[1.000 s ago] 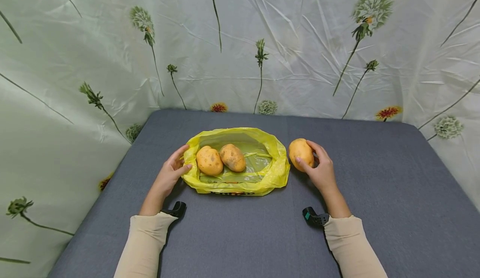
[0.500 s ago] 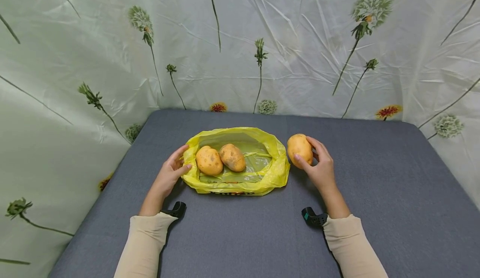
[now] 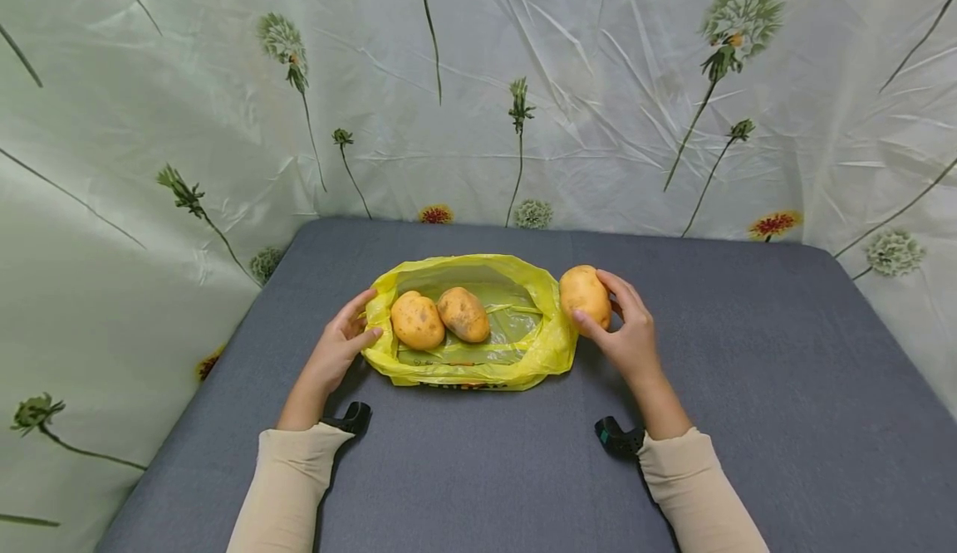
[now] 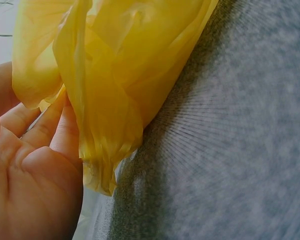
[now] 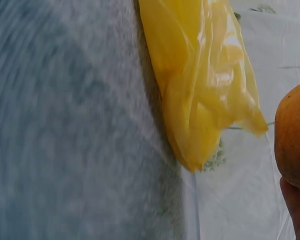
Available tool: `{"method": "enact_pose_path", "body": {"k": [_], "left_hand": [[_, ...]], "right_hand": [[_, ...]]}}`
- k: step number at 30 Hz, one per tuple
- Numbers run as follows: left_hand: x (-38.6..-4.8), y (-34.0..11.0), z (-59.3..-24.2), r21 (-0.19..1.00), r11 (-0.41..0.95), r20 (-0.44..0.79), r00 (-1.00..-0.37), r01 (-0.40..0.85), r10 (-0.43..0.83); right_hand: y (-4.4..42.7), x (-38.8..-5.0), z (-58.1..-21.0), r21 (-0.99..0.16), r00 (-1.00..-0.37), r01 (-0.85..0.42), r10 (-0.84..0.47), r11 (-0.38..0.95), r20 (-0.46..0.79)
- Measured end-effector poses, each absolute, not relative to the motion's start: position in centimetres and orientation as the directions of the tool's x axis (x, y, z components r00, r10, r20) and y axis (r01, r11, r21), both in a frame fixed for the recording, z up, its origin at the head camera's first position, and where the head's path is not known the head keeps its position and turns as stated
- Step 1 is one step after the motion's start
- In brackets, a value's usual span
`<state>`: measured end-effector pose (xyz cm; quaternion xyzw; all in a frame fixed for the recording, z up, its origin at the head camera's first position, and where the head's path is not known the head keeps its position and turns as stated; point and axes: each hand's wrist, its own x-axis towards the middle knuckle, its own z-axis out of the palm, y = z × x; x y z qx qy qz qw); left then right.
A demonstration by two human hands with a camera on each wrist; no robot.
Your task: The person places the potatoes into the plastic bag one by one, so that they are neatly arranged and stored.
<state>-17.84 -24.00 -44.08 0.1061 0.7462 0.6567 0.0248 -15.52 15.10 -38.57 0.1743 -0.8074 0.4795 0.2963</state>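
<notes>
A yellow plastic bag [image 3: 557, 345] lies on the table with its mouth spread wide. Two potatoes [image 3: 417, 320] sit side by side in its left half. My left hand [image 3: 336, 352] holds the bag's left rim, thumb at the near side and fingers farther back; the left wrist view shows the fingers partly behind the yellow plastic [image 4: 110, 80]. Another potato [image 3: 585, 297] is gripped between the thumb and fingers of my right hand [image 3: 631, 333], just at the bag's right rim. From the right wrist, this potato [image 5: 295, 135] appears off the table, apart from the bag.
The table [image 3: 478, 470] has a grey cloth cover. Behind it and along the left hangs a pale curtain [image 3: 613, 121] printed with flowers. Black wrist devices [image 3: 619, 437] show at both sleeves.
My right hand has lifted the potato slightly and brought it left, up to the bag's right rim. The left hand and the two potatoes in the bag stay in place.
</notes>
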Motion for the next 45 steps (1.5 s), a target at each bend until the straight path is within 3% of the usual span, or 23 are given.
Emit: {"method": "enact_pose_path", "body": {"k": [12, 25, 45], "left_hand": [[-17.8, -24.0, -44.0, 0.987, 0.111, 0.093, -0.977, 0.115, 0.192], [-17.9, -24.0, -44.0, 0.986, 0.135, 0.068, -0.980, 0.094, 0.186], [-17.8, -24.0, -43.8, 0.986, 0.128, 0.077, -0.978, 0.103, 0.191]], "right_hand": [[13.6, -17.3, -39.8, -0.680, -0.789, -0.577, -0.092, 0.453, 0.608], [11.3, -19.3, -41.6, -0.656, -0.773, -0.624, -0.213, 0.425, 0.598], [9.6, -20.5, -43.1, -0.709, -0.839, -0.545, -0.294, 0.448, 0.458]]}}
